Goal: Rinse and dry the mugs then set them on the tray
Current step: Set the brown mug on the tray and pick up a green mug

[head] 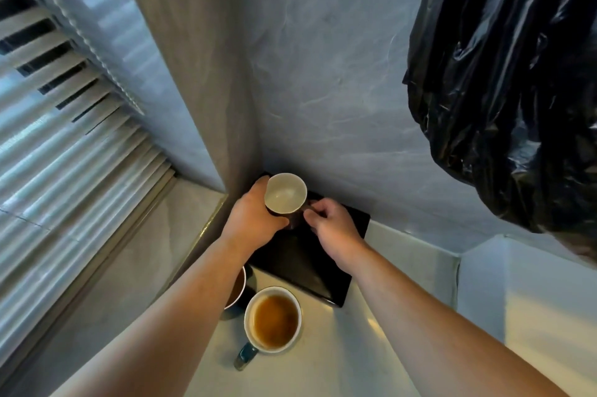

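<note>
The left hand (250,218) is wrapping its fingers and thumb round the body of the empty mug (286,193), while the right hand (332,228) is pinching the handle on the opposite side. That makes two holds on one mug, probably to steady it and set the handle where it is wanted. The mug is standing upright, its pale inside showing no liquid.

Directly beneath the grip the black tray (303,264) is lying pushed into the corner of the walls. The mug is sitting over the tray's far end, likely to leave room for the others; whether its base is touching the tray I cannot tell.

Nearer the person than the grip, off the tray's near edge, a blue-handled mug (274,319) is holding brown liquid on the counter (371,348). Just left of it a second mug (238,286) is half hiding under the left forearm — both apparently not yet rinsed. Above and right of the grip a black plastic bag (504,89) is hanging.
</note>
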`<state>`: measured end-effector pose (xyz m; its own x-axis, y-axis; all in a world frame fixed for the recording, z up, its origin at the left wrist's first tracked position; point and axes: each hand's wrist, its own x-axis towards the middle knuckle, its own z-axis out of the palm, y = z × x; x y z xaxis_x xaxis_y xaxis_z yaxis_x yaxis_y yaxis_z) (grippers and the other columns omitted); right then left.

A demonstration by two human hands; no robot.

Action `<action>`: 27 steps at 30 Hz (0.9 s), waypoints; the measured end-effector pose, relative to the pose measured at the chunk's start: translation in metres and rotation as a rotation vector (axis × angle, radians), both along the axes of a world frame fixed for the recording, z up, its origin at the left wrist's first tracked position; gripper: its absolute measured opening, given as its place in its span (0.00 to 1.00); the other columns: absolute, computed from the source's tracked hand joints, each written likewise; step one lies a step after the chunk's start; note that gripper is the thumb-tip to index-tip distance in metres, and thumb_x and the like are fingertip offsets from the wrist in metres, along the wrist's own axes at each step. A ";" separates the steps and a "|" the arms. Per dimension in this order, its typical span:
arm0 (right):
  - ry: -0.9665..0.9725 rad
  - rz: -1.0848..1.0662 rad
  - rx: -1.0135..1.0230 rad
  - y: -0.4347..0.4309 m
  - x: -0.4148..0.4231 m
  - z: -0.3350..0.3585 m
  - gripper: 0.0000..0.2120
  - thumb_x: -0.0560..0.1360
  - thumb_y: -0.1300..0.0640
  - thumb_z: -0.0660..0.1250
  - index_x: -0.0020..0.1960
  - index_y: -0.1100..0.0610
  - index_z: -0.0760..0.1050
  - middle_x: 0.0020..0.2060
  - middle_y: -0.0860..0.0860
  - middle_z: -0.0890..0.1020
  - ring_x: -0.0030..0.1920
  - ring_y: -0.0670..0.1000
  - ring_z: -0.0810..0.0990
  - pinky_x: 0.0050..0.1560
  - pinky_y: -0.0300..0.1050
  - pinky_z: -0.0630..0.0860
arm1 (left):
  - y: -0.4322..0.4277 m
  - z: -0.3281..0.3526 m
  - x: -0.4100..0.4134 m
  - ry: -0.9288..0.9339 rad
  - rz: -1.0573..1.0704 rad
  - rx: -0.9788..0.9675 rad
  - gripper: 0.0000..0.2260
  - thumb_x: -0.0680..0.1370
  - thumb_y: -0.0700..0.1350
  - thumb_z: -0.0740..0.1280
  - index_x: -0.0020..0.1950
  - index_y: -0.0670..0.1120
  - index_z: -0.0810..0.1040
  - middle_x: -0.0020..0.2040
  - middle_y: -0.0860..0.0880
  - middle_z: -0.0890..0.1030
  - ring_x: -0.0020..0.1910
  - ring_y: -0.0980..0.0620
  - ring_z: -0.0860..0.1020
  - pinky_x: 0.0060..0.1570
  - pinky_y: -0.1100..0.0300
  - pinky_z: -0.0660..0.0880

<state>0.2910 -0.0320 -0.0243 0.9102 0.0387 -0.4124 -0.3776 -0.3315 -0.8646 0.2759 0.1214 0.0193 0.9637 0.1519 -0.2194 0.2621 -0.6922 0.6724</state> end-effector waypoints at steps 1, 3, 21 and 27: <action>0.006 0.001 0.014 0.001 0.000 -0.002 0.01 0.79 0.53 0.67 0.49 0.50 0.76 0.50 0.50 0.82 0.53 0.52 0.81 0.62 0.56 0.77 | 0.000 0.000 0.001 0.001 0.000 0.011 0.35 0.71 0.41 0.78 0.75 0.49 0.67 0.66 0.48 0.79 0.67 0.45 0.75 0.61 0.58 0.69; 0.022 0.006 0.036 0.003 0.000 -0.005 0.02 0.79 0.52 0.66 0.50 0.50 0.76 0.50 0.50 0.82 0.54 0.52 0.81 0.63 0.58 0.77 | 0.000 -0.001 0.001 0.010 0.021 0.017 0.33 0.72 0.41 0.77 0.74 0.48 0.67 0.66 0.47 0.79 0.67 0.45 0.76 0.63 0.56 0.70; 0.030 0.093 0.108 0.019 0.005 0.004 0.28 0.77 0.56 0.70 0.74 0.46 0.66 0.71 0.50 0.73 0.70 0.52 0.73 0.69 0.56 0.73 | 0.002 -0.006 -0.006 -0.007 0.214 -0.223 0.15 0.81 0.40 0.65 0.69 0.45 0.73 0.58 0.50 0.80 0.49 0.58 0.75 0.54 0.60 0.70; 0.011 0.092 0.108 0.025 0.008 0.005 0.27 0.78 0.57 0.70 0.74 0.47 0.67 0.70 0.51 0.73 0.70 0.53 0.73 0.69 0.56 0.73 | 0.005 -0.003 0.000 0.020 0.214 -0.216 0.17 0.80 0.39 0.65 0.70 0.44 0.72 0.60 0.46 0.81 0.53 0.52 0.77 0.53 0.59 0.70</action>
